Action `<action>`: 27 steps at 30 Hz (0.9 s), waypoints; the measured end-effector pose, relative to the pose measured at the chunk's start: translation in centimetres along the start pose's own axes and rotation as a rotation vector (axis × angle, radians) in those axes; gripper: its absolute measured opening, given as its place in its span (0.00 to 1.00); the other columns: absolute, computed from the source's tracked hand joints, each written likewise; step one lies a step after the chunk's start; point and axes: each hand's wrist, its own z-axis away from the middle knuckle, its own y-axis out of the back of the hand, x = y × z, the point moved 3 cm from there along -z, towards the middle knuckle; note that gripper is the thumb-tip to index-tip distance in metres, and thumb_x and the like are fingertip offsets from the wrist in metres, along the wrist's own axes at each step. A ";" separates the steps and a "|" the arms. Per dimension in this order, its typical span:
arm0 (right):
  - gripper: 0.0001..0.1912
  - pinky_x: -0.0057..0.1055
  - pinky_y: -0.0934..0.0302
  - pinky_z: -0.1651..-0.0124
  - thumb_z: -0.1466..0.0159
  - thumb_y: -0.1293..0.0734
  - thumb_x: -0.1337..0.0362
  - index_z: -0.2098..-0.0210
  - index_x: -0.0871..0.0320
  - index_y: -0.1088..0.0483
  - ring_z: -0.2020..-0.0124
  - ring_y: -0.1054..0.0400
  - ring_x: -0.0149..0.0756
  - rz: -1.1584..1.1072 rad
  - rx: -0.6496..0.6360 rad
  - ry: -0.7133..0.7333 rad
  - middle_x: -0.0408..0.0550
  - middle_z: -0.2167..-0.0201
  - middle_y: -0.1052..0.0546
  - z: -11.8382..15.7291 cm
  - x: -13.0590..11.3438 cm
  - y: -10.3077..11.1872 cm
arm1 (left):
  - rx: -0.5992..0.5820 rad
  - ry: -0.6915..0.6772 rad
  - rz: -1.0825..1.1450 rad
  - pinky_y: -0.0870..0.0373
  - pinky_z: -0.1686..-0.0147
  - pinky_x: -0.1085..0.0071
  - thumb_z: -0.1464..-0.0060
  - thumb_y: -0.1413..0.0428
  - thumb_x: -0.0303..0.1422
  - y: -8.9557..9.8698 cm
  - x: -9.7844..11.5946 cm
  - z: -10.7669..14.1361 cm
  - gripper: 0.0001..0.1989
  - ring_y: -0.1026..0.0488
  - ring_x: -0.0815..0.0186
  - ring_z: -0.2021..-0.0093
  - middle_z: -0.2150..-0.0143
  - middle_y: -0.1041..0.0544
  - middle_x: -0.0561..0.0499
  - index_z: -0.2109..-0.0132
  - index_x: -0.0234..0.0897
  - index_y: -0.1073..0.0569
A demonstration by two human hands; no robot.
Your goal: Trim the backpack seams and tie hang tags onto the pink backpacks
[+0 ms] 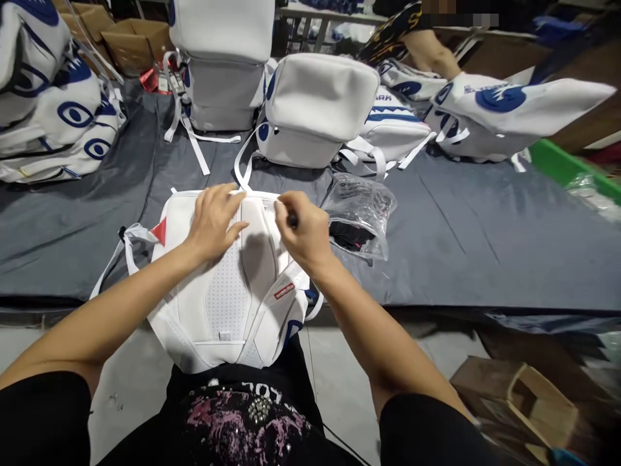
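Note:
A white backpack (223,291) lies in front of me with its padded back panel facing up, its lower end over the table's edge against me. My left hand (213,220) rests on the panel's upper part, fingers spread, holding nothing. Close to the backpack's upper right, my right hand (305,230) is closed around a small black object (292,220); most of it is hidden, so its kind is unclear. A shoulder strap with a red label (284,290) runs below that hand. On the left side a red tag (159,231) sticks out.
A clear plastic bag (361,200) with dark contents lies right of the backpack on the grey-covered table (436,246). Several white-and-blue backpacks (320,97) stand behind. A co-worker's arm (431,55) reaches in at the back. Cardboard boxes (524,401) sit at the lower right.

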 end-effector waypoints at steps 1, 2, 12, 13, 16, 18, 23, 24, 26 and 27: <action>0.08 0.31 0.38 0.63 0.30 0.38 0.60 0.61 0.57 0.32 0.69 0.29 0.33 -0.181 0.078 -0.029 0.45 0.69 0.23 0.9 -0.1 0.7 | 0.022 -0.037 0.068 0.43 0.38 0.51 0.38 0.46 0.45 0.2 1.1 0.6 0.24 0.38 0.50 0.36 0.36 0.31 0.41 0.40 0.39 0.31; 0.09 0.30 0.37 0.64 0.30 0.38 0.57 0.62 0.55 0.33 0.71 0.30 0.32 -0.354 0.118 -0.061 0.42 0.70 0.24 1.8 -0.3 1.1 | 0.017 -0.058 0.144 0.43 0.38 0.51 0.39 0.45 0.45 0.3 2.2 1.2 0.23 0.36 0.51 0.37 0.38 0.29 0.42 0.41 0.39 0.30; 0.12 0.39 0.36 0.49 0.33 0.36 0.53 0.66 0.55 0.30 0.54 0.29 0.39 -0.530 0.101 0.021 0.48 0.61 0.23 3.9 -1.8 -0.6 | -0.137 -0.098 0.361 0.32 0.52 0.60 0.39 0.48 0.30 0.1 6.0 2.2 0.06 0.26 0.60 0.56 0.60 0.22 0.48 0.61 0.37 0.26; 0.12 0.39 0.37 0.50 0.34 0.36 0.54 0.66 0.55 0.30 0.55 0.30 0.40 -0.452 0.061 -0.004 0.48 0.62 0.24 4.3 -1.0 -0.9 | -0.163 -0.111 0.283 0.32 0.52 0.59 0.39 0.48 0.29 0.2 5.8 2.3 0.06 0.26 0.59 0.56 0.60 0.22 0.48 0.60 0.36 0.26; 0.14 0.34 0.38 0.63 0.34 0.37 0.52 0.68 0.55 0.30 0.69 0.32 0.35 -0.319 -0.003 -0.258 0.43 0.73 0.27 6.6 2.3 -1.6 | -0.263 -0.124 0.080 0.32 0.50 0.54 0.39 0.43 0.32 -0.1 5.1 2.2 0.11 0.27 0.53 0.51 0.53 0.22 0.44 0.51 0.35 0.27; 0.17 0.31 0.41 0.70 0.33 0.37 0.49 0.69 0.55 0.30 0.76 0.36 0.32 -0.421 0.036 -0.425 0.40 0.78 0.29 8.6 4.1 -1.8 | -0.246 -0.153 -0.004 0.33 0.47 0.52 0.40 0.42 0.34 -0.7 4.9 1.9 0.16 0.29 0.51 0.46 0.47 0.23 0.41 0.47 0.33 0.28; 0.17 0.31 0.34 0.70 0.34 0.33 0.49 0.54 0.54 0.27 0.76 0.28 0.32 -0.702 0.185 -0.558 0.42 0.69 0.21 12.4 5.0 -2.3 | -0.314 -0.439 -0.077 0.46 0.34 0.43 0.39 0.43 0.33 -3.6 6.3 1.0 0.14 0.36 0.49 0.36 0.43 0.25 0.41 0.47 0.34 0.27; 0.17 0.32 0.33 0.68 0.35 0.32 0.50 0.53 0.54 0.27 0.75 0.27 0.33 -0.675 0.182 -0.565 0.43 0.68 0.21 13.0 4.9 -2.5 | -0.351 -0.465 -0.100 0.47 0.34 0.42 0.41 0.41 0.35 -4.1 6.7 0.8 0.15 0.35 0.49 0.38 0.46 0.24 0.41 0.49 0.33 0.26; 0.15 0.32 0.33 0.68 0.36 0.31 0.51 0.56 0.54 0.26 0.76 0.28 0.33 -0.617 0.180 -0.599 0.42 0.72 0.21 14.2 4.9 -2.9 | -0.411 -0.491 -0.166 0.46 0.34 0.42 0.45 0.37 0.39 -4.7 7.5 0.6 0.17 0.32 0.48 0.43 0.52 0.23 0.41 0.53 0.32 0.24; 0.14 0.32 0.34 0.70 0.36 0.31 0.51 0.58 0.55 0.27 0.78 0.30 0.33 -0.605 0.194 -0.624 0.41 0.75 0.23 14.7 5.0 -3.1 | -0.435 -0.504 -0.200 0.45 0.34 0.42 0.48 0.35 0.40 -4.9 7.8 0.5 0.17 0.31 0.48 0.45 0.55 0.23 0.41 0.56 0.32 0.23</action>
